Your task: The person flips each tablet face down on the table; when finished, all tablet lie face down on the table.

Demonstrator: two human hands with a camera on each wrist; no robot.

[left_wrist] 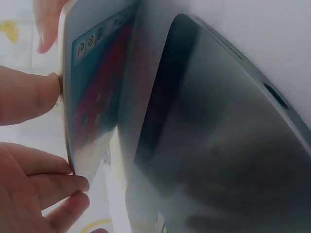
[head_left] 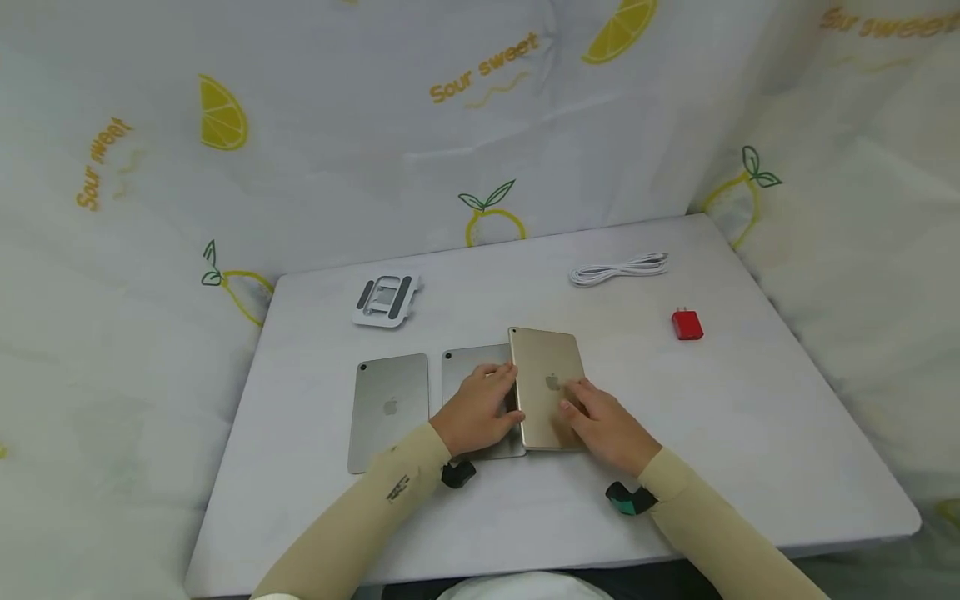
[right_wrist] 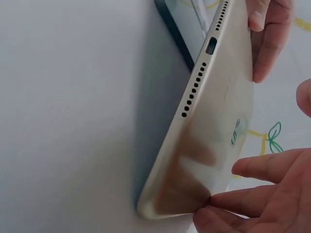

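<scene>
A gold tablet [head_left: 546,375] lies back up, its left edge raised over a silver tablet [head_left: 472,360]; its lit screen [left_wrist: 99,77] faces that tablet in the left wrist view. With thumb and fingertips at the raised edge, my left hand [head_left: 480,408] holds the gold tablet. My right hand [head_left: 606,423] touches the gold back near its right side; in the right wrist view its fingertips [right_wrist: 223,200] meet the tablet's edge near a corner. To the left, another silver tablet [head_left: 390,412] lies back up on the white table [head_left: 300,400].
A white folding stand [head_left: 386,300] lies at the back left. Toward the back right are a coiled white cable [head_left: 618,269] and a red charger plug [head_left: 687,324]. Lemon-printed white cloth [head_left: 337,167] hangs behind and beside the table.
</scene>
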